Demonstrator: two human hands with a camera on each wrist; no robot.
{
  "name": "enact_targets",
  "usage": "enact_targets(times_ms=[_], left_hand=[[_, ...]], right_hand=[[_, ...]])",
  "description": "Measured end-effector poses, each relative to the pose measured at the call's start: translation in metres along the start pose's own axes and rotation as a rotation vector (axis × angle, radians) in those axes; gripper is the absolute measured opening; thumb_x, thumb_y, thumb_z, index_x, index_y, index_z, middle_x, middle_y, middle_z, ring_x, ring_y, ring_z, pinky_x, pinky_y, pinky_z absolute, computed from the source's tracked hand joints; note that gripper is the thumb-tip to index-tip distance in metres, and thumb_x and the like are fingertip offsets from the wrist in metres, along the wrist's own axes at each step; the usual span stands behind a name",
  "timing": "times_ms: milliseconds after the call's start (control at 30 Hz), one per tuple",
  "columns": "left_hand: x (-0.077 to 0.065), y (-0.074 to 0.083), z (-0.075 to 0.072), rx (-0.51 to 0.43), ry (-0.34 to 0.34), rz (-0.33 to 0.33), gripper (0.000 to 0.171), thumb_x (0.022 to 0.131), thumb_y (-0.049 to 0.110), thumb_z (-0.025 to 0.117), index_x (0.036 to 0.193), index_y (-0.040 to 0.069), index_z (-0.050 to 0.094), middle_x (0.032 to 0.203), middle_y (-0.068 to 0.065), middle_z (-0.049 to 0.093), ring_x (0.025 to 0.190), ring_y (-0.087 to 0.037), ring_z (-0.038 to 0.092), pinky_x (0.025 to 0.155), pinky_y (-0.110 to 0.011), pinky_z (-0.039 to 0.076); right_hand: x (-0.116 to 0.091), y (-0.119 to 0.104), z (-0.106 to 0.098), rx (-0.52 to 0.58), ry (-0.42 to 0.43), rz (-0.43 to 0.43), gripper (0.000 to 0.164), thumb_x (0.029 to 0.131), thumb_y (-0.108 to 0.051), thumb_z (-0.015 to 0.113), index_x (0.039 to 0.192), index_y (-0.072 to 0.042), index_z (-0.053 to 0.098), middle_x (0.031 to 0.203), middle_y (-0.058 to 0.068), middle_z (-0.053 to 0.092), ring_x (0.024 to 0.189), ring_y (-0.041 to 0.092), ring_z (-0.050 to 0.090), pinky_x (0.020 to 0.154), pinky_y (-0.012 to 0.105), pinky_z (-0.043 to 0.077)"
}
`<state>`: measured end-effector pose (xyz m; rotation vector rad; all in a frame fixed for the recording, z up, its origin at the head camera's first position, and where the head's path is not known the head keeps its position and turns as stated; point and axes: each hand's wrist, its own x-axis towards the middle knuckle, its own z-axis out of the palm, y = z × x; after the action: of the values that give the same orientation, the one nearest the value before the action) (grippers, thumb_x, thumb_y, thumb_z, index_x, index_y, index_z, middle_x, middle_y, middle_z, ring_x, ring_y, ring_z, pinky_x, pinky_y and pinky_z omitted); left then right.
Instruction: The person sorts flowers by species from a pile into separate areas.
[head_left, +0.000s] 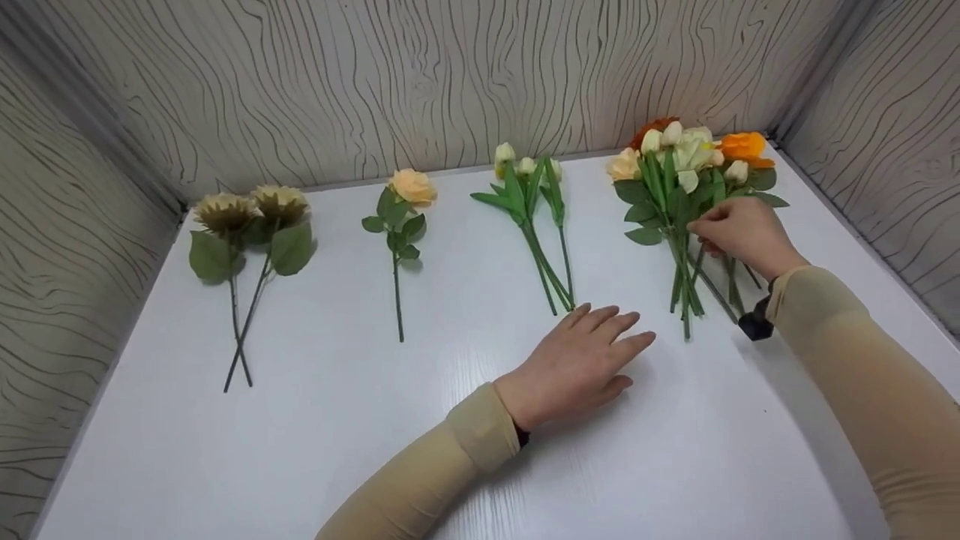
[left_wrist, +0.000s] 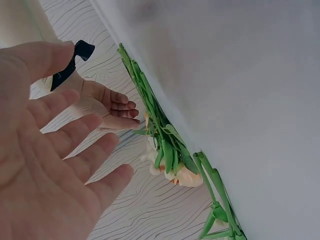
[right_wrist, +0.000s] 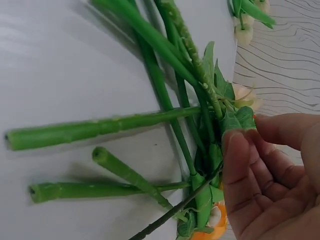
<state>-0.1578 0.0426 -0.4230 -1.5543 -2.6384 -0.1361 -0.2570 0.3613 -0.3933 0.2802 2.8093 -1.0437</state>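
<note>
My right hand (head_left: 742, 231) is at a bunch of mixed flowers (head_left: 694, 156) on the right. Its fingers are loosely bent beside a green leaf (right_wrist: 239, 118); whether they touch it cannot be told. Cream tulips, a pale rose and orange blooms make up the bunch, stems toward me. My left hand (head_left: 577, 364) hovers palm down over the table with fingers spread, holding nothing. Just beyond its fingertips lie several white tulips (head_left: 529, 187) with green stems. The left wrist view shows the left palm (left_wrist: 55, 165) and, past it, the right hand near the bunch.
One peach rose (head_left: 412, 187) lies left of the tulips. Farther left, two sunflower-like blooms (head_left: 251, 210) lie with crossed stems. The white table (head_left: 315, 420) has wood-patterned panels (head_left: 337, 82) at its back and sides.
</note>
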Motion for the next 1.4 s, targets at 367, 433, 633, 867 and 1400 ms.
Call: enact_targets(times_ms=[367,433,633,867,1400], left_hand=[[-0.006,0.001,0.003,0.019,0.016,0.005,0.055,0.102,0.040,0.064,0.153,0.026,0.048,0.158,-0.001,0.042,0.145,-0.022,0.040,0.121,-0.042,0.028],[-0.006,0.001,0.003,0.017,0.012,0.007,0.055,0.102,0.040,0.064,0.153,0.026,0.049,0.159,0.000,0.042,0.145,-0.022,0.040,0.121,-0.042,0.028],[-0.007,0.000,0.003,-0.002,0.008,0.014,0.054,0.102,0.039,0.064,0.152,0.026,0.050,0.159,0.000,0.042,0.145,-0.021,0.039,0.122,-0.042,0.026],[-0.005,-0.002,0.001,-0.005,-0.007,0.019,0.050,0.103,0.039,0.063,0.150,0.027,0.053,0.159,0.000,0.042,0.146,-0.021,0.038,0.122,-0.041,0.026],[-0.003,-0.014,-0.005,-0.082,-0.018,-0.003,0.043,0.104,0.036,0.061,0.145,0.026,0.059,0.155,0.001,0.047,0.144,-0.018,0.041,0.121,-0.037,0.027]], right_hand=[[-0.002,-0.005,0.029,-0.145,-0.005,-0.029,0.040,0.094,-0.041,0.073,0.094,-0.002,0.067,0.080,0.009,0.062,0.072,0.025,0.054,0.059,0.036,0.046],[-0.002,-0.007,0.033,-0.194,-0.003,-0.041,0.036,0.094,-0.036,0.074,0.089,-0.002,0.067,0.076,0.008,0.060,0.071,0.025,0.053,0.059,0.036,0.045],[0.000,-0.015,0.038,-0.405,-0.023,-0.070,0.019,0.093,-0.015,0.066,0.083,0.001,0.068,0.070,0.011,0.058,0.066,0.030,0.055,0.062,0.044,0.049],[0.001,-0.018,0.041,-0.565,0.040,-0.149,0.011,0.092,0.000,0.059,0.092,0.011,0.062,0.083,0.026,0.064,0.073,0.041,0.061,0.072,0.063,0.053],[-0.005,-0.011,0.008,-0.292,-0.045,-0.004,0.026,0.092,-0.020,0.064,0.076,0.000,0.064,0.066,0.008,0.054,0.065,0.028,0.053,0.057,0.040,0.045]])
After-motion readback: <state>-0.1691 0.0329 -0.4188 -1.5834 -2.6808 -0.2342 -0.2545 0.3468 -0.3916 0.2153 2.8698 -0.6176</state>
